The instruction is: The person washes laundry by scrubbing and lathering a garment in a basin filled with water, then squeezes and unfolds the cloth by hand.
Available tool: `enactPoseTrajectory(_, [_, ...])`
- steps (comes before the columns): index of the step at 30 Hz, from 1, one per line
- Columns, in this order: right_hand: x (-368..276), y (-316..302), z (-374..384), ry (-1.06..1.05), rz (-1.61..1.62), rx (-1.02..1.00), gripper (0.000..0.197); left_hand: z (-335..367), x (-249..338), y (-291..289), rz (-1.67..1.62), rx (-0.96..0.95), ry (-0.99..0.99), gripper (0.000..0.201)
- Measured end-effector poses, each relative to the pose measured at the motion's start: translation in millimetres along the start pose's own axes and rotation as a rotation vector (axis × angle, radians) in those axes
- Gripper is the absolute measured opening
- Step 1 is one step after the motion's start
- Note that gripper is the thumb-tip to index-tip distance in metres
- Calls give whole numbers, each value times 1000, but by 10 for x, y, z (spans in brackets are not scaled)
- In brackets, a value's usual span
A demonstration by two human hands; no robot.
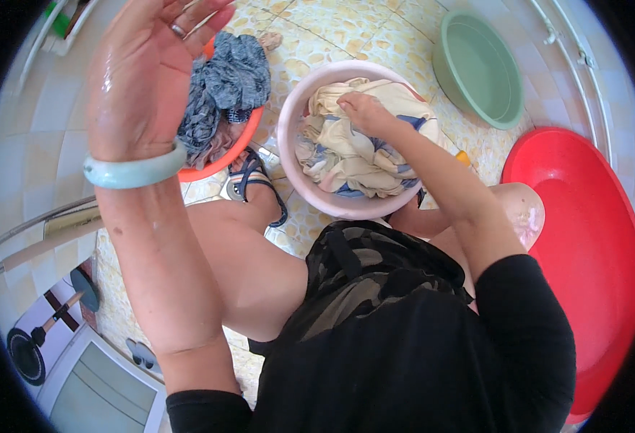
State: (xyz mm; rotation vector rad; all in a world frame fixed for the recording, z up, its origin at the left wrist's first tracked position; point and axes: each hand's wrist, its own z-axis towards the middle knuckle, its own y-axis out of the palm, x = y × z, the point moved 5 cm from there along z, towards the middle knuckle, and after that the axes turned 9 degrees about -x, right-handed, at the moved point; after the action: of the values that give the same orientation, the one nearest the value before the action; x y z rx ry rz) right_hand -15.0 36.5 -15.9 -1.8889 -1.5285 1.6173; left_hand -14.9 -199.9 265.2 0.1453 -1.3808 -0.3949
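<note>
My left hand (pixel 144 83) is raised close to the camera, wet, its palm showing and its fingers apart with nothing in them. The fingertips are partly cut off by the upper edge. There is a ring on one finger and a pale green bangle (pixel 135 170) round the wrist. In front of me a pale pink basin (pixel 288 144) stands on the floor, filled with bunched cream and blue laundry (pixel 346 148). My right hand (pixel 368 113) rests on this laundry, fingers closed on a cream fold at the far side of the heap.
An orange basin (pixel 220 167) heaped with grey-blue clothes (pixel 238 72) stands at the left. At the far right is a green basin (pixel 476 68), with a large red tub (pixel 570 216) nearer. A sandal (pixel 274 198) shows on my foot. White pipes (pixel 584 65) run along the right wall.
</note>
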Motion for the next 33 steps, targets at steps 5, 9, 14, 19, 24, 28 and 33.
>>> enactPoseTrajectory(5, [-61, 710, -306, -116, -578, -2, 20, -3, 4, -111, -224, -54, -132, 27])
enactPoseTrajectory(9, [-234, 705, -670, -346, -585, 4, 25, -30, 6, -67, -173, -120, -104, 28])
enactPoseTrajectory(14, [-181, 819, -546, -134, -660, -497, 17, -55, -27, -15, -254, -140, -152, 28])
enactPoseTrajectory(19, [-315, 800, 220, -125, -387, -136, 23, -99, 37, 57, -146, -62, -201, 28])
enactPoseTrajectory(24, [-81, 867, 463, -45, -151, 73, 25, -89, -30, 87, -142, -19, -271, 26])
enactPoseTrajectory(28, [-122, 803, 297, 69, -206, -124, 22, -120, -41, 36, -144, -103, -163, 25])
enactPoseTrajectory(33, [-200, 381, -80, 278, 58, -431, 16, -43, -153, 93, -131, -79, -239, 24])
